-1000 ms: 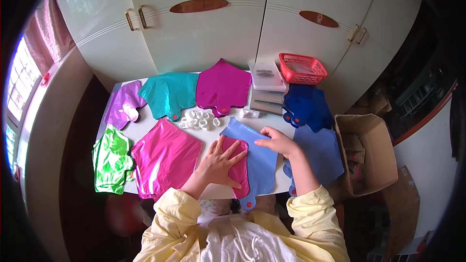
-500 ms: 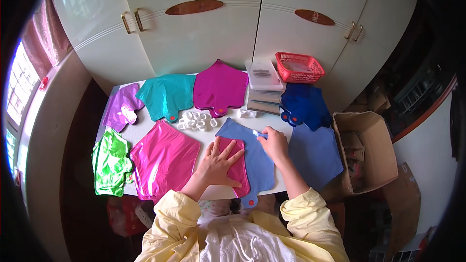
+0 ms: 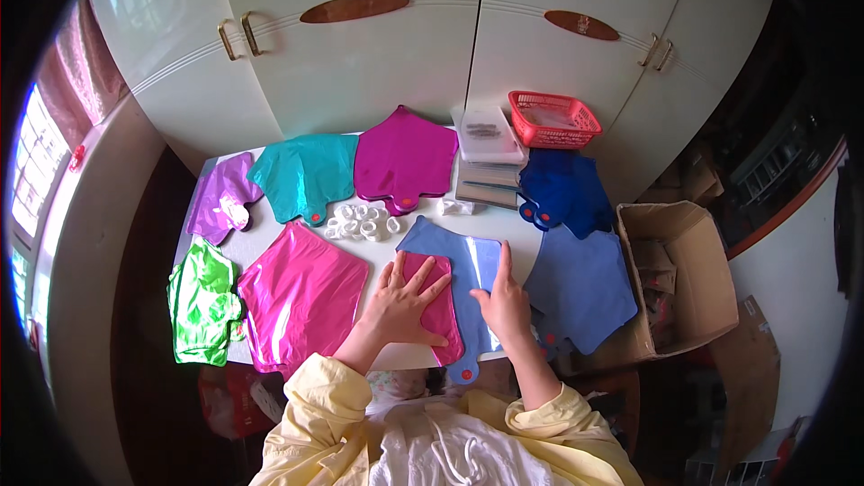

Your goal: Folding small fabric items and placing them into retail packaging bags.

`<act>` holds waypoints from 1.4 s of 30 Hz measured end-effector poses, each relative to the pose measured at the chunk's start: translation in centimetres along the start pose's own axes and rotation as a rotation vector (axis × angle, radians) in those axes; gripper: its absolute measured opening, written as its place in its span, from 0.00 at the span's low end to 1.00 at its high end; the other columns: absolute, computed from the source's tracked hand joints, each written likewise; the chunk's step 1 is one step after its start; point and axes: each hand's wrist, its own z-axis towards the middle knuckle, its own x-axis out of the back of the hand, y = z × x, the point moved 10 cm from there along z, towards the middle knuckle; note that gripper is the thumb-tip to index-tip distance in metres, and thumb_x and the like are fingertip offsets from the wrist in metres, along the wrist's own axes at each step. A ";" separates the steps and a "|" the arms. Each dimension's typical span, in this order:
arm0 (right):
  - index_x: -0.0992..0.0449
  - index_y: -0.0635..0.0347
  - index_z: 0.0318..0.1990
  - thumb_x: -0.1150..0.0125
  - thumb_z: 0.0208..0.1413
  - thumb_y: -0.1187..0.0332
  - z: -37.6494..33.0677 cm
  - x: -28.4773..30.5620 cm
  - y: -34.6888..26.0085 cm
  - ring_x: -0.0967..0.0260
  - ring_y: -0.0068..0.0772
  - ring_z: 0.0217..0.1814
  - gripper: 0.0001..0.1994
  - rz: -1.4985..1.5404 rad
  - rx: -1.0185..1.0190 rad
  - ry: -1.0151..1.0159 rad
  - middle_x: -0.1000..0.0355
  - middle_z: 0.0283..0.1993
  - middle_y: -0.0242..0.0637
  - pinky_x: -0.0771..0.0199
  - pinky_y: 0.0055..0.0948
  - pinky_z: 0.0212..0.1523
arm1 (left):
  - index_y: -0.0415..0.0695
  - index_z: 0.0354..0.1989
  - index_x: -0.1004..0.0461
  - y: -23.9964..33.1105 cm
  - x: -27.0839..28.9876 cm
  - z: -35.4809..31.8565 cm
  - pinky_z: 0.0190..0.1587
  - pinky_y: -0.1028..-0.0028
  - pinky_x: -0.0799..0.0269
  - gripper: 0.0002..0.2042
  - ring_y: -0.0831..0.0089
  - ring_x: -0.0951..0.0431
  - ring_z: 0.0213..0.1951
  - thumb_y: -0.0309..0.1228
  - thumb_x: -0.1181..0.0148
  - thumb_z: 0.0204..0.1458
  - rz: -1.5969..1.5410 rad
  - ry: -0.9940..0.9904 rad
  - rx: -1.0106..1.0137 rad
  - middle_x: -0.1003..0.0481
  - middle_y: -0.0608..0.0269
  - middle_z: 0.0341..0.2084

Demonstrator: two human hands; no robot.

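My left hand [image 3: 405, 304] lies flat with its fingers spread, on a narrow folded pink foil piece [image 3: 439, 310]. That piece rests on a matte blue foil sheet [image 3: 474, 306] shaped like a flat, uninflated balloon. A tab with a red dot sticks out from the blue sheet's lower end, over the table's front edge. On the blue sheet's right side rests my right hand [image 3: 506, 304], its index finger stretched along the upper right edge and its thumb apart. Neither hand grips anything. A shiny strip shows beside the right thumb.
Flat foil pieces in pink [image 3: 304, 295], green [image 3: 203, 301], purple [image 3: 220, 198], teal [image 3: 306, 175], magenta [image 3: 407, 160] and blue [image 3: 580, 283] cover the table. Several white rings [image 3: 362, 223] lie mid-table. A red basket [image 3: 553, 120] stands at the back, a cardboard box [image 3: 688, 283] at the right.
My right hand has moved from holding the blue sheet's upper right edge to lying lower along its side. That raised edge is now flatter. My left hand keeps its place.
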 end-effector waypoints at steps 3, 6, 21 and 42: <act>0.50 0.67 0.61 0.36 0.48 0.67 -0.1 0.2 0.3 0.28 0.57 0.42 0.36 0.014 -0.035 -0.028 0.31 0.49 0.58 0.26 0.45 0.38 | 0.64 0.68 0.50 0.0 -0.1 -0.1 0.66 0.46 0.60 0.53 0.35 0.60 0.66 0.71 0.42 0.28 0.001 0.002 0.013 0.52 0.57 0.68; 0.39 0.68 0.52 0.39 0.49 0.69 -1.4 -0.4 0.4 0.29 0.57 0.40 0.24 -0.059 0.069 -0.041 0.31 0.45 0.56 0.27 0.45 0.38 | 0.62 0.68 0.50 0.1 -0.1 0.0 0.66 0.46 0.60 0.54 0.35 0.60 0.67 0.71 0.42 0.28 0.009 0.003 0.013 0.52 0.57 0.68; 0.40 0.75 0.58 0.52 0.56 0.70 -6.3 -3.3 -6.7 0.51 0.58 0.69 0.24 -0.209 0.463 -0.043 0.46 0.64 0.60 0.49 0.46 0.67 | 0.44 0.62 0.40 -0.4 -0.5 0.0 0.65 0.46 0.59 0.54 0.33 0.59 0.66 0.70 0.40 0.27 -0.015 0.034 -0.015 0.49 0.53 0.66; 0.37 0.74 0.57 0.52 0.52 0.71 -6.6 -3.3 -7.3 0.46 0.53 0.67 0.24 -0.224 0.525 -0.040 0.39 0.60 0.57 0.51 0.45 0.68 | 0.40 0.24 0.25 -6.8 0.6 2.1 0.36 0.64 0.28 0.10 0.58 0.24 0.31 0.35 0.39 0.42 -0.576 0.330 0.434 0.27 0.55 0.28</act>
